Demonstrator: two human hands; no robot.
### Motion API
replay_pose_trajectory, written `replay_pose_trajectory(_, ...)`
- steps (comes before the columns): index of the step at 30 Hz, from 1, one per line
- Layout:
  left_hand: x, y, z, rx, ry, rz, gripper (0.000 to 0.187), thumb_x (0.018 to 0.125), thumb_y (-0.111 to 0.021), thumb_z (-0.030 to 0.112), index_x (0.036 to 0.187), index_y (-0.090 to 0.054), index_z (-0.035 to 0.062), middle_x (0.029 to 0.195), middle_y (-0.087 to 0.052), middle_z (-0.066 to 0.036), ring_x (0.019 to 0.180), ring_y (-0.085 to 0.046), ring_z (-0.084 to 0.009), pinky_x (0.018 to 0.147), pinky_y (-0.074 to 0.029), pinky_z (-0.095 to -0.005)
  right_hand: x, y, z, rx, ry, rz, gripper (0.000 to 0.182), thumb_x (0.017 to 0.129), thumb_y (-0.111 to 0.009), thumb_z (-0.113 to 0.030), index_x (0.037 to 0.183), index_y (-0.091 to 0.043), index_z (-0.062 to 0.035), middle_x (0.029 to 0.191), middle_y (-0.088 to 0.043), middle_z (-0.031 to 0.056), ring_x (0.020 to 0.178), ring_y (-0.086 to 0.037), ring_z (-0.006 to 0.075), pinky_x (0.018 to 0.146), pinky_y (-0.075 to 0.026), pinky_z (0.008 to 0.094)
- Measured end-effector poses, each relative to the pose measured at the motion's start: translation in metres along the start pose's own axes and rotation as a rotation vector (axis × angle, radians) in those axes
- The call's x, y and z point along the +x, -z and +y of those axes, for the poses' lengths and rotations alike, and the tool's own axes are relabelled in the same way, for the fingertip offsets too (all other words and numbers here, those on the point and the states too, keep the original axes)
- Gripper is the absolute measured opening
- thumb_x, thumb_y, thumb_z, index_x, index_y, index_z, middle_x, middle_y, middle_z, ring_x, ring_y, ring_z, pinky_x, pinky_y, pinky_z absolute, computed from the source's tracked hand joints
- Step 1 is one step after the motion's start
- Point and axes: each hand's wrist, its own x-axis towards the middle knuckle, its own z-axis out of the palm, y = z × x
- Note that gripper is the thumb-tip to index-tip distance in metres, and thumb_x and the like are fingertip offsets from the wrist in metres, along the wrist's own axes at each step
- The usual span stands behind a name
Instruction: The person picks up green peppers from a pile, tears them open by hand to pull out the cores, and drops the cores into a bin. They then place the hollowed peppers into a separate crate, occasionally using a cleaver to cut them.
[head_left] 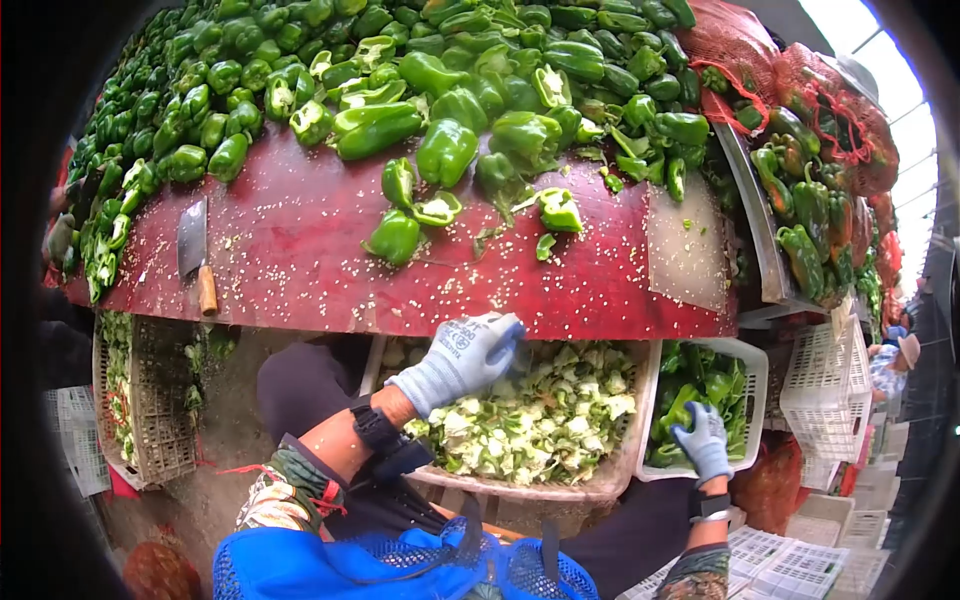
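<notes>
One cleaver, two gloved hands, left and right, two red mesh sacks, green peppers too many to count, one tub of trimmings, one white crate of cut peppers

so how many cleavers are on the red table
1. The cleaver lies on the left part of the red table, blade away from the person, wooden handle toward them, clear of both gloved hands. Others may be hidden under the pepper pile.

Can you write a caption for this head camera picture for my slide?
Gloved left hand over a tray of pepper cores, right hand on a basket of green peppers.
</notes>
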Motion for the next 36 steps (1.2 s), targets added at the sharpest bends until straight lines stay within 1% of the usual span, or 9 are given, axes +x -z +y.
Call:
replay_pose_trajectory(4,0.009,-0.001,0.015,0.107,0.012,-0.066,0.028,0.087,-0.064,0.026,0.109,-0.06,0.01,0.093,-0.059,-0.012,0.082,-0.064,-0.0315,0.067,-0.052,-0.0415,0.093,0.051,-0.086,1.035,0.129,0.167,0.046,0.086,-0.07,-0.018,0.126,-0.057,0.0012,0.121,-0.061,0.0186,0.111,-0.06,0.0299,0.096,-0.047,0.0388)
replay_pose_trajectory(10,0.012,0.005,0.016,0.181,0.071,-0.132,0.033,0.088,-0.063,0.032,0.111,-0.059,0.0086,0.096,-0.059,-0.013,0.084,-0.064,-0.0312,0.067,-0.053,-0.0434,0.257,0.022,-0.262,0.5,0.226,0.304,0.081,0.071,-0.078,-0.052,0.132,-0.049,-0.008,0.126,-0.055,0.0185,0.12,-0.049,0.0384,0.101,-0.041,0.0471)
replay_pose_trajectory(13,0.016,0.006,0.011,0.195,0.064,-0.072,0.035,0.088,-0.064,0.032,0.113,-0.059,0.0076,0.095,-0.058,-0.013,0.084,-0.064,-0.0317,0.068,-0.053,-0.0434,0.29,0.011,-0.274,0.578,0.156,0.351,0.066,0.068,-0.079,-0.043,0.121,-0.056,-0.0107,0.121,-0.059,0.0167,0.114,-0.054,0.0372,0.094,-0.046,0.0497)
replay_pose_trajectory(14,0.017,0.008,0.012,0.185,0.069,-0.056,0.035,0.088,-0.064,0.031,0.113,-0.059,0.0073,0.095,-0.058,-0.014,0.083,-0.064,-0.0318,0.068,-0.053,-0.0433,0.308,-0.004,-0.26,0.783,0.29,0.398,0.051,0.078,-0.078,-0.034,0.117,-0.06,-0.0072,0.109,-0.066,0.0118,0.096,-0.064,0.0248,0.073,-0.053,0.0399)
replay_pose_trajectory(18,0.026,0.018,0.014,-0.305,0.219,0.171,0.039,0.089,-0.067,0.023,0.122,-0.057,0.005,0.104,-0.058,-0.012,0.092,-0.063,-0.022,0.077,-0.051,-0.0343,0.21,0.054,-0.225,1.94,0.203,-0.042,0.039,0.09,-0.065,-0.032,0.119,-0.058,-0.0073,0.102,-0.068,0.009,0.09,-0.067,0.0222,0.065,-0.057,0.0349)
replay_pose_trajectory(24,0.025,-0.001,0.026,-0.873,0.061,-0.01,0.056,0.094,-0.064,0.017,0.142,-0.04,0.0017,0.127,-0.052,-0.007,0.115,-0.049,-0.012,0.099,-0.042,-0.0297,0.066,0.052,-0.212,2.511,0.087,-0.548,0.054,0.094,-0.043,-0.055,0.119,-0.059,-0.0101,0.104,-0.069,0.0089,0.085,-0.068,0.0228,0.059,-0.055,0.0374)
replay_pose_trajectory(27,0.012,-0.007,0.053,-1.11,0.079,-0.097,0.056,0.092,-0.065,0.014,0.14,-0.042,0.0004,0.128,-0.053,-0.009,0.12,-0.048,-0.0126,0.103,-0.04,-0.0298,0.036,0.04,-0.221,2.507,-0.212,-0.309,0.053,0.096,-0.042,-0.054,0.12,-0.059,-0.0102,0.105,-0.066,0.0077,0.092,-0.066,0.0214,0.069,-0.054,0.0359)
replay_pose_trajectory(30,0.01,-0.005,0.043,-0.789,-0.025,-0.041,0.056,0.09,-0.068,0.015,0.138,-0.043,0.0004,0.127,-0.054,-0.008,0.12,-0.048,-0.0128,0.101,-0.042,-0.0307,0.027,0.029,-0.233,2.081,-0.044,0.107,0.051,0.099,-0.038,-0.05,0.124,-0.057,-0.01,0.112,-0.062,0.0072,0.103,-0.061,0.0192,0.083,-0.051,0.0345)
replay_pose_trajectory(36,-0.002,-0.009,0.05,0.268,-0.67,0.151,0.045,0.07,-0.072,0.01,0.113,-0.06,0.011,0.108,-0.057,-0.011,0.097,-0.059,-0.0307,0.081,-0.052,-0.0441,0.013,0.03,-0.244,2.652,0.144,-0.243,0.055,0.102,-0.036,-0.05,0.137,-0.045,-0.0087,0.126,-0.058,0.0144,0.113,-0.058,0.0248,0.097,-0.047,0.0437)
